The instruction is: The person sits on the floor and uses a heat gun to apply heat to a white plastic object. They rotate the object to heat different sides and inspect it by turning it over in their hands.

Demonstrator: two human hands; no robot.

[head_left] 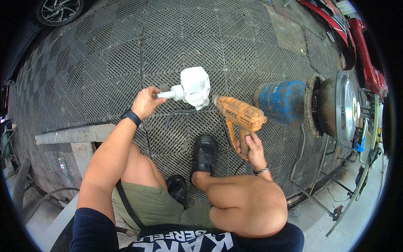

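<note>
My left hand [145,104] pinches the narrow tube end of a white plastic reservoir [195,86], which looks like a car fluid tank. The reservoir is held out in front of me over the floor, its bulky body to the right of my fingers. A short black hose [178,112] hangs from its lower side. In my right hand [255,152] is the handle of a worn orange heat gun [242,112]. Its nozzle tilts up and left toward the reservoir's lower right side, with a small gap between them in this view. The fingers behind the handle are partly hidden.
At the right, a rusty blue gas cylinder [279,101] stands beside a dark pot [327,105] with a shiny metal lid [344,109]. A pale metal beam [75,134] is at my left. Grooved mats [235,46] cover the floor. A car wheel [61,10] and red panels [367,59] lie farther off.
</note>
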